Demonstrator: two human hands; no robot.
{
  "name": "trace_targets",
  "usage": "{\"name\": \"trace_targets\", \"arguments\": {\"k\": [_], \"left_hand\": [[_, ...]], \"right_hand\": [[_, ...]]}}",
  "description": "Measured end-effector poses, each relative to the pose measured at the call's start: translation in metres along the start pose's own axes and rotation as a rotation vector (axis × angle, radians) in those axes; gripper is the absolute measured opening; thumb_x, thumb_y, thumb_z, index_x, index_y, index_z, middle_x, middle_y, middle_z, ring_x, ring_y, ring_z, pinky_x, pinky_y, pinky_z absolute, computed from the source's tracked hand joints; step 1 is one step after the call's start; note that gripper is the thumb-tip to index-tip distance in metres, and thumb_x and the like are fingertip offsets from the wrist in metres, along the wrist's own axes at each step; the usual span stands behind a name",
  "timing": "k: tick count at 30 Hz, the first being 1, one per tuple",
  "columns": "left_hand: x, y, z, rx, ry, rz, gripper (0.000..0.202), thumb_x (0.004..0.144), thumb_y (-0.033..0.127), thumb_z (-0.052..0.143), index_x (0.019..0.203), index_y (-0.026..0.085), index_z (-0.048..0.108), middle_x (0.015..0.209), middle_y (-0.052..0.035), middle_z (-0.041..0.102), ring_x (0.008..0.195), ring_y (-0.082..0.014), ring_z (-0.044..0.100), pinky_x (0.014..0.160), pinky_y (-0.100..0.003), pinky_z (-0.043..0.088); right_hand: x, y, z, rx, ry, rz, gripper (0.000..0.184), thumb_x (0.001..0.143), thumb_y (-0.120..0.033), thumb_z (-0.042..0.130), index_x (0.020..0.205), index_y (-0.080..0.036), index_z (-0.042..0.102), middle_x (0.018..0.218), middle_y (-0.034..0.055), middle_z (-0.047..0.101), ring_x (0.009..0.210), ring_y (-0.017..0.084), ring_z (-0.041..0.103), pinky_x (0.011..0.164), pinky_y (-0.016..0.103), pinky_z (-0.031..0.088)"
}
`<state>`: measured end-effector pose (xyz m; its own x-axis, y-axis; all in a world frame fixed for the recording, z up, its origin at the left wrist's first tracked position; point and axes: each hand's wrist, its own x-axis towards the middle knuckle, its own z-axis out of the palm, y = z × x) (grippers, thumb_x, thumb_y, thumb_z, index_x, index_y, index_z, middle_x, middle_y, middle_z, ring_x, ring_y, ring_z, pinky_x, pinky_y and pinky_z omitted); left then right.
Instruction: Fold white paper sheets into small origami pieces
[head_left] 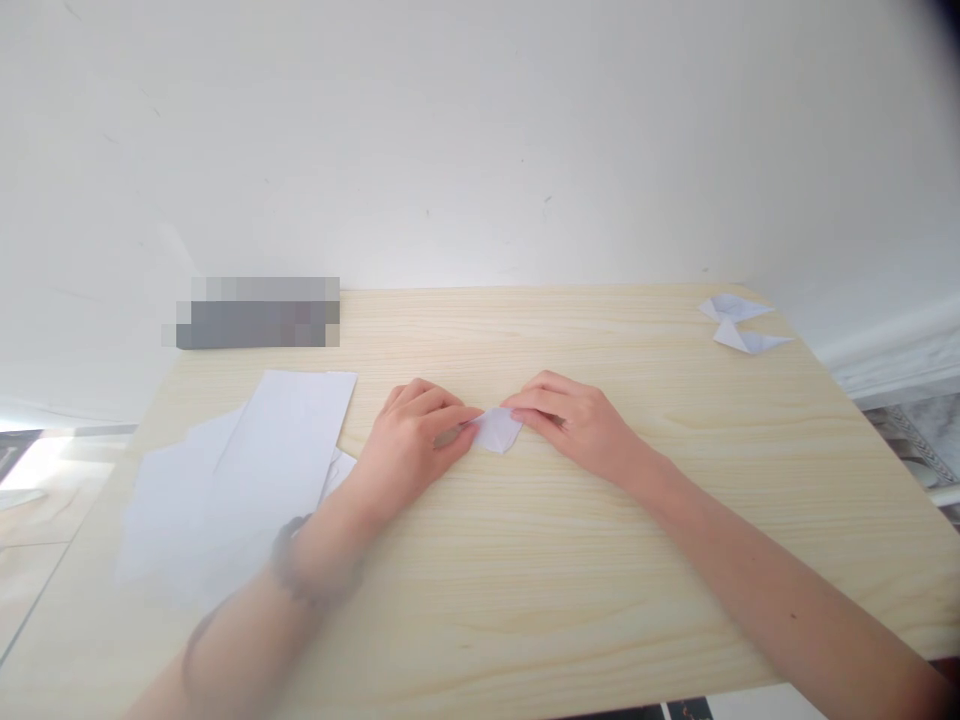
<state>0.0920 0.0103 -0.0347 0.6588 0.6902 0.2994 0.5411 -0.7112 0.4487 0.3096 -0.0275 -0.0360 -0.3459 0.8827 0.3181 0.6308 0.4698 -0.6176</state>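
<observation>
A small folded piece of white paper [497,429] lies on the light wooden table [570,560], near its middle. My left hand [412,440] pinches its left edge, fingers pressed together on the paper. My right hand [574,420] presses down on its right edge with the fingers closed over it. Both hands rest on the tabletop, and part of the paper is hidden under the fingertips.
A stack of loose white sheets [240,480] lies on the left of the table. Two folded paper shapes [739,322] sit at the far right corner. A dark blurred-out box [259,315] stands at the back left against the white wall.
</observation>
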Motion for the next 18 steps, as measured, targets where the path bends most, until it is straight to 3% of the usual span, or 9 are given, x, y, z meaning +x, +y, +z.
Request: {"name": "trace_targets", "arguments": {"k": [5, 12, 18], "left_hand": [[-0.004, 0.002, 0.0, 0.084, 0.066, 0.079, 0.016, 0.085, 0.024, 0.053, 0.094, 0.021, 0.066, 0.083, -0.0031, 0.065, 0.08, -0.0162, 0.055, 0.071, -0.03, 0.043], [-0.011, 0.011, -0.008, 0.274, -0.012, 0.222, 0.02, 0.086, 0.015, 0.048, 0.101, 0.018, 0.061, 0.088, -0.0054, 0.063, 0.078, -0.0161, 0.054, 0.067, -0.03, 0.043], [-0.008, 0.017, -0.012, 0.371, -0.072, 0.217, 0.02, 0.084, 0.015, 0.048, 0.097, 0.018, 0.063, 0.084, -0.0037, 0.062, 0.074, -0.0177, 0.053, 0.063, -0.031, 0.041]], "right_hand": [[-0.004, 0.004, -0.001, -0.071, -0.017, -0.099, 0.024, 0.087, -0.013, 0.045, 0.099, -0.021, 0.064, 0.096, 0.0041, 0.061, 0.078, 0.01, 0.059, 0.068, 0.023, 0.047], [-0.01, 0.005, -0.004, -0.179, -0.023, -0.202, 0.025, 0.085, -0.01, 0.046, 0.099, -0.019, 0.065, 0.094, 0.0057, 0.063, 0.081, 0.014, 0.058, 0.069, 0.027, 0.048], [-0.011, -0.002, -0.003, -0.233, -0.03, -0.193, 0.028, 0.082, -0.007, 0.045, 0.098, -0.018, 0.065, 0.095, 0.0069, 0.061, 0.085, 0.016, 0.056, 0.075, 0.031, 0.048]]}}
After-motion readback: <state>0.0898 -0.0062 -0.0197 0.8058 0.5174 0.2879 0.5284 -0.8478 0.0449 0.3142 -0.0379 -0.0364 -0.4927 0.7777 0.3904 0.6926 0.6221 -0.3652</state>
